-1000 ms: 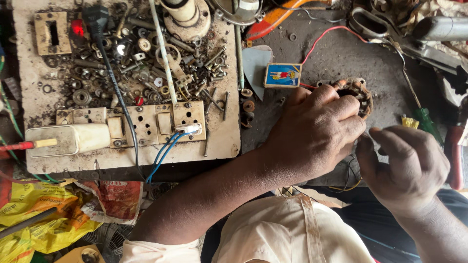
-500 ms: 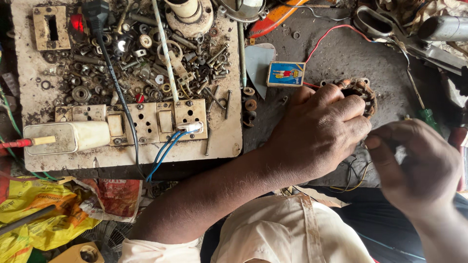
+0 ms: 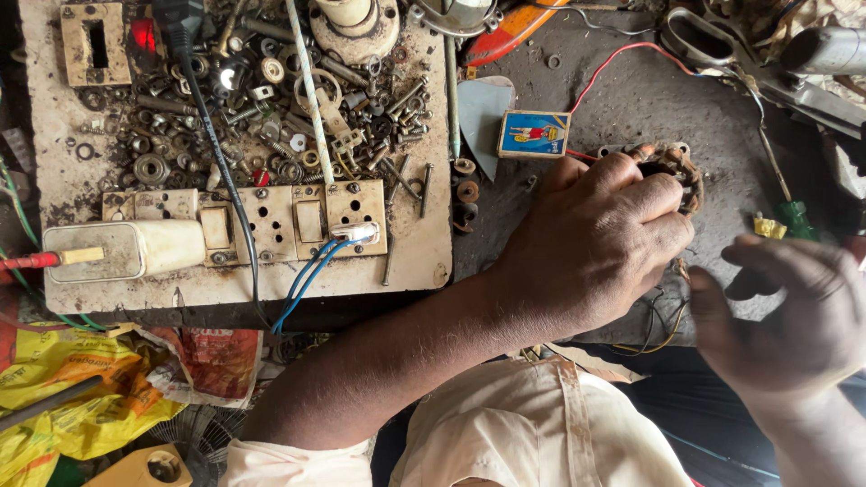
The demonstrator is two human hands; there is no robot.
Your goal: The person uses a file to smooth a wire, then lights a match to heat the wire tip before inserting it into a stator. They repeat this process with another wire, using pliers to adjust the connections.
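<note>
The coil (image 3: 675, 169) — a round copper winding in a rusty frame — is lying on the dark bench (image 3: 631, 108), mostly hidden under the left hand (image 3: 591, 243). That hand is pressing down over it, fingers spread and curled round its near edge, seemingly pinning it so it cannot slide. The right hand (image 3: 794, 316) is hovering just beside, blurred, fingers loosely bent; I cannot tell whether it is pinching anything. A red wire (image 3: 613, 63) is running from the coil up the bench, past a small matchbox (image 3: 534, 133). Further left, a switchboard (image 3: 271, 221) is sitting below a heap of screws and washers (image 3: 271, 108) — spares kept within arm's reach.
</note>
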